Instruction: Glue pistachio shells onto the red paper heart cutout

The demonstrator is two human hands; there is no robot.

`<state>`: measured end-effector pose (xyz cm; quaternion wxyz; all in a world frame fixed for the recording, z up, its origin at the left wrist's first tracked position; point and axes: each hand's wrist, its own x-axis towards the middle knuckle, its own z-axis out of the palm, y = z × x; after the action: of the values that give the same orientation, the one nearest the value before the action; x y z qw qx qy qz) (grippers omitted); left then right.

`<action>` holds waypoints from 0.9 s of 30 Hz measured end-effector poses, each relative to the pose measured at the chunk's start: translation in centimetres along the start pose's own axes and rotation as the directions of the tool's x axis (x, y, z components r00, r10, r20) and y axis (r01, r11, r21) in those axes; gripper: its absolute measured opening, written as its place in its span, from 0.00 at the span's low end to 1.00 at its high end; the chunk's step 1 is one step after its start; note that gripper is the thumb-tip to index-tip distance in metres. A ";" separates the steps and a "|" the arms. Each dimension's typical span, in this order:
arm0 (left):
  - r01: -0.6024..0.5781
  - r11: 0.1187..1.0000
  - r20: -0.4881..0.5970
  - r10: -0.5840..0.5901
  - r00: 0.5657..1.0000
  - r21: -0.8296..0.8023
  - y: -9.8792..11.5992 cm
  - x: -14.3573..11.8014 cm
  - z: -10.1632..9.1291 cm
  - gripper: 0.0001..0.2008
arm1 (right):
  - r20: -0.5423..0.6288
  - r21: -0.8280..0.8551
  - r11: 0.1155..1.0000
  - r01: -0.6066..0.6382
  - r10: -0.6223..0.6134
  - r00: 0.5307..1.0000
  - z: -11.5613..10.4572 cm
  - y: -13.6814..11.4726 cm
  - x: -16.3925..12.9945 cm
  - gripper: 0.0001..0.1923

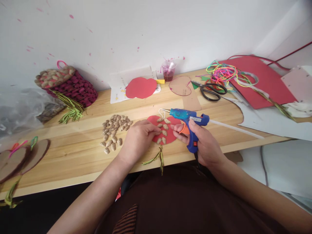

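My right hand grips a blue hot glue gun with an orange trigger; its metal nozzle points left above a red paper cutout. A white glue stick sticks out of its back. Two columns of speckled tan nuts lie on the cutout. My left hand is closed in a pinch at the left column, its fingertips on a nut they mostly hide. A white cord loop shows at the cutout's top, and a green straw-like tassel hangs from its bottom.
Loose nuts are piled left of my hand. Behind lie a red paper shape, a cup of dark red liquid, black-handled scissors and colourful cords. A woven purple basket-like piece leans on the wall at left.
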<state>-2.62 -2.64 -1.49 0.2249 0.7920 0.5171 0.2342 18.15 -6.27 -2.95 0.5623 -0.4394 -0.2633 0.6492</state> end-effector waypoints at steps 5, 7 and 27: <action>-0.054 0.998 -0.006 0.054 0.999 0.029 -0.1 0.0 0.1 0.11 | -0.032 0.001 1.000 -0.004 0.004 0.999 0.3 -0.2 -0.1 0.16; -0.062 0.998 -0.003 0.062 0.998 0.028 -0.1 0.1 0.1 0.11 | -0.039 0.007 1.000 -0.005 0.006 0.999 0.4 -0.2 -0.1 0.16; -0.209 0.978 -0.140 0.208 0.968 0.001 -1.1 -1.2 0.6 0.15 | -0.041 0.034 0.999 0.030 -0.029 0.999 0.3 0.3 0.2 0.18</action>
<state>-3.48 -3.45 -2.77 0.1679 0.8221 0.4438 0.3146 17.75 -6.12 -3.06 0.5844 -0.4390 -0.2470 0.6362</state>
